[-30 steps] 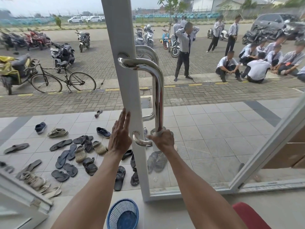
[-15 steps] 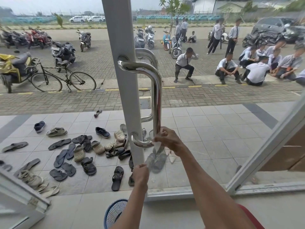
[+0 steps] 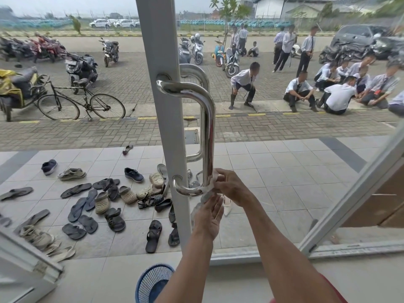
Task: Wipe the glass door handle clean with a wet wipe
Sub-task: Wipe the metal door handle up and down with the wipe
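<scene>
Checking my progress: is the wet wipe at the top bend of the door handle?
No, the right hand holds the wet wipe against the lower bend of the door handle.

The wipe (image 3: 210, 187) at the fingers (image 3: 219, 174) is white, set against a handle (image 3: 210, 127) of mirror-bright silver chrome. Left of the fingers the door frame (image 3: 161, 106) is plain whitish grey. Beyond them, through the glass, the tiles (image 3: 284, 171) are pale grey in a square grid. Farther out is paving (image 3: 131, 132) of grey-brown brick in a herringbone pattern, edged with yellow dashes (image 3: 256, 114). Left of and below the fingers the sandals (image 3: 75, 209) are mostly black and navy, with a few beige clogs (image 3: 127, 194) among them. Well below the fingers a basket (image 3: 150, 278) is blue with a white lattice weave. Up past the fingers a scooter (image 3: 219, 52) is teal, and the shirts (image 3: 340, 95) are white over dark trousers (image 3: 250, 90).
</scene>
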{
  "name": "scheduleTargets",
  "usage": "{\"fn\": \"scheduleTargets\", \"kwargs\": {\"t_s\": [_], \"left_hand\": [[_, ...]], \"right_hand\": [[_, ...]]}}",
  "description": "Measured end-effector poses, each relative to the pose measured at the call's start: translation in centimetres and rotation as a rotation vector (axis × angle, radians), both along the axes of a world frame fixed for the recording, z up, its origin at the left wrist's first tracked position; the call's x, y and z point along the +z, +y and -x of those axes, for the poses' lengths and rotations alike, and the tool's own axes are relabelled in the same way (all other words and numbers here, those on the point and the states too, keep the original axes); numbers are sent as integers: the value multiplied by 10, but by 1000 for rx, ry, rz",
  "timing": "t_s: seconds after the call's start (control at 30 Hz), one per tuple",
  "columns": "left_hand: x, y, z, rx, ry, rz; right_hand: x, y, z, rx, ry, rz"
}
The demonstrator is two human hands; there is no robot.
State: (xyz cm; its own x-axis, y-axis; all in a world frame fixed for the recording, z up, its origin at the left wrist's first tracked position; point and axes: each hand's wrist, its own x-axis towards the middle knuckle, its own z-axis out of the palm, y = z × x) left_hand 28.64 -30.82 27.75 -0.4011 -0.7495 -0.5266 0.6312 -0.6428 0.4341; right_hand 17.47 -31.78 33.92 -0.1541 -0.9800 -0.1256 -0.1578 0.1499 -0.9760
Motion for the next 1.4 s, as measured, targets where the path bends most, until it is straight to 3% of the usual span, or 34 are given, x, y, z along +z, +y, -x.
{"fn": "scheduleTargets", "kwargs": {"t_s": [0.2, 0.47, 0.63, 0.8, 0.93, 1.07, 1.17, 1.33, 1.4], "left_hand": [[11, -8, 3, 50, 121, -107], [19, -7, 15, 149, 252, -147], [36, -9, 31, 206, 489, -251], [34, -18, 33, 298, 542, -301], [32, -35, 26, 308, 508, -392], [37, -45, 17, 260, 346, -421], [48, -48, 12, 232, 268, -467], [67, -56, 3, 258, 194, -713], [70, -56, 4, 262, 136, -689]], "right_hand": [[-3, -4, -6, -91, 100, -6], [-2, -11, -13, -208, 460, -9], [-1, -7, -13, -255, 468, 30], [7, -7, -8, -182, 475, 8], [35, -7, -7, -242, 409, 203], [62, -13, -12, -283, 409, 423], [65, -15, -15, -267, 377, 439], [60, -18, -17, -256, 385, 467], [60, -18, -16, -250, 389, 469]]}}
